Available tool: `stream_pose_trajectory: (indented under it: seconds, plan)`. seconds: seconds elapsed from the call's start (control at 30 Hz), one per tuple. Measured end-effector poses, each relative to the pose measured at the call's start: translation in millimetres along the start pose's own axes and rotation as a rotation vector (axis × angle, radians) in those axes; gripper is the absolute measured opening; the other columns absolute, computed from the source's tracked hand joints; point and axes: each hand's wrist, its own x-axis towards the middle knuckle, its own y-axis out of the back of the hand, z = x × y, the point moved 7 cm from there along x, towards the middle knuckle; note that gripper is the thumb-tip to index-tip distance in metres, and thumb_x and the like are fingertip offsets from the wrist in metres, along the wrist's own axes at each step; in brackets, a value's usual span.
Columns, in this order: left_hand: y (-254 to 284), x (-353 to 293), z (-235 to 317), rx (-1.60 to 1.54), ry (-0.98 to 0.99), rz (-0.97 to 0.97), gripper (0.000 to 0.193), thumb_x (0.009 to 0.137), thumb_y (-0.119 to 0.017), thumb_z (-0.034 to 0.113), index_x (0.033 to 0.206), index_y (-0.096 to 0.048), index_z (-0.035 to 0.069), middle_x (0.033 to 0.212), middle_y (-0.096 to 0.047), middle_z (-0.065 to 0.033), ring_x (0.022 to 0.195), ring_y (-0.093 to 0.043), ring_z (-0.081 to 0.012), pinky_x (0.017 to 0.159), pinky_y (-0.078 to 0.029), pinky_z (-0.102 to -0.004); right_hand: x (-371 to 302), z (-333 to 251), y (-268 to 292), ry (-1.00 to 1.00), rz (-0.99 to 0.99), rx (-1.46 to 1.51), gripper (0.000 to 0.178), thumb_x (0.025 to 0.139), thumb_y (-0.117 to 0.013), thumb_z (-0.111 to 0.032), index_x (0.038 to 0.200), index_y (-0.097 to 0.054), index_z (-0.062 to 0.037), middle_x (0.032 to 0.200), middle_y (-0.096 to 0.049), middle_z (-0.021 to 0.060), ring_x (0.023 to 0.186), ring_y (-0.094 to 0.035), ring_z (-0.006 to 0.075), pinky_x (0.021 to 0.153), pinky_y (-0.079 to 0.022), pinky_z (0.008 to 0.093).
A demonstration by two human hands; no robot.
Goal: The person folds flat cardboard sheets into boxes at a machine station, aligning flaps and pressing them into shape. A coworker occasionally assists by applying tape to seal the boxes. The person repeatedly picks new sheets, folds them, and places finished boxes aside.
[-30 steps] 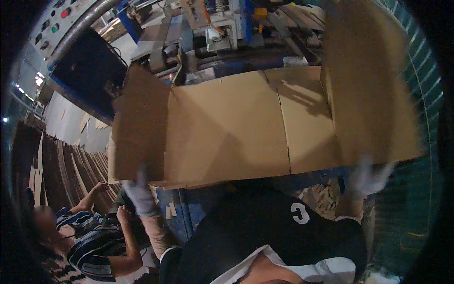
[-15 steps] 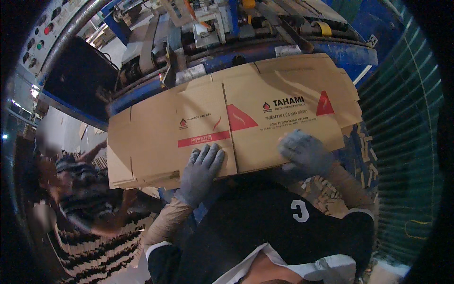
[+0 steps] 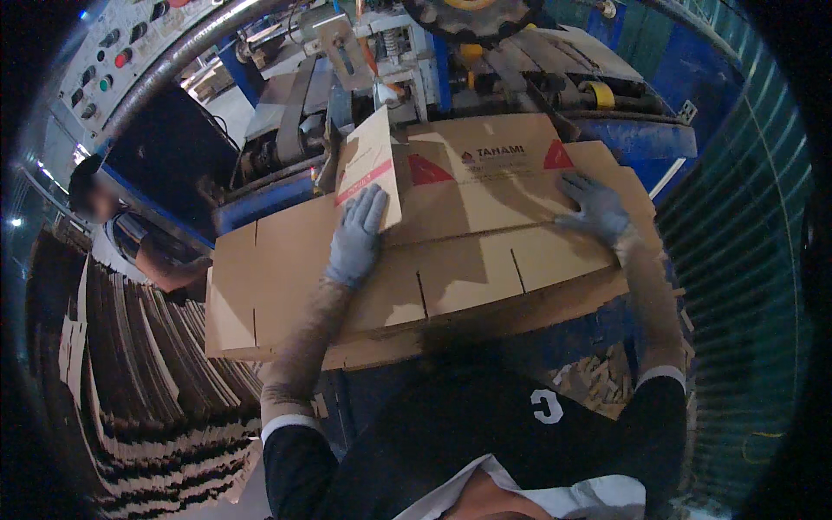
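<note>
A brown carton blank [image 3: 475,195] with red and black print lies with its far side at the machine's near edge. Its left panel [image 3: 386,169] is folded up and stands tilted. Against this panel my gloved left hand [image 3: 357,236] rests, fingers stretched out along its lower part. At the blank's right end is my gloved right hand [image 3: 596,210], its fingers spread flat and touching the cardboard. Beneath lies a stack of plain carton blanks [image 3: 468,270] with dark slots cut along the near side. Both gloves are grey.
Beyond the blank stands a blue machine [image 3: 607,130] with belts and rollers. A control panel [image 3: 108,61] with knobs and buttons is at the far left. Another person [image 3: 143,238] is beside many stacked cardboard sheets [image 3: 147,347]. Cardboard scraps [image 3: 598,381] lie below right; a green corrugated wall [image 3: 745,260] runs along the right.
The printed blank has moved away from me toward the machine, and its left panel has come up, uncovering the plain blanks below. Both hands moved forward with it. The other person has moved farther back.
</note>
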Motion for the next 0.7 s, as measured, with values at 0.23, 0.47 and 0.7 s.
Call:
stream_pose_trajectory:
  seconds: [0.23,0.47,0.7]
  plan:
    - [-28.9,70.1,-62.5,0.320,0.285,0.101,0.062,0.085,-0.055,0.015,0.141,-0.033,0.000,0.138,-0.044,-0.0205,0.131,-0.038,-0.0396,0.108,-0.028,-0.0534,83.6,13.3,-23.2,-0.035,0.278,0.019,0.047,0.084,-0.059,-0.046,0.115,-0.062,-0.0098,0.120,-0.061,0.0132,0.114,-0.055,0.0345,0.094,-0.046,0.0437]
    - [-35.9,64.7,-45.9,0.315,0.430,0.040,0.073,0.083,-0.055,0.023,0.143,-0.024,-0.006,0.145,-0.035,-0.0232,0.136,-0.031,-0.0423,0.109,-0.025,-0.0561,103.6,11.1,-36.3,-0.101,0.286,-0.260,0.027,0.084,-0.061,-0.035,0.098,-0.066,-0.0123,0.106,-0.062,0.0117,0.092,-0.061,0.0334,0.079,-0.049,0.0418]
    - [-38.6,78.4,15.9,0.255,0.342,0.013,0.071,0.084,-0.059,0.025,0.143,-0.029,-0.003,0.147,-0.032,-0.0240,0.136,-0.030,-0.0432,0.112,-0.024,-0.0507,140.9,8.7,-56.1,-0.174,0.327,-0.231,0.029,0.088,-0.055,-0.032,0.101,-0.065,-0.0085,0.101,-0.064,0.0178,0.092,-0.061,0.0373,0.079,-0.050,0.0437]
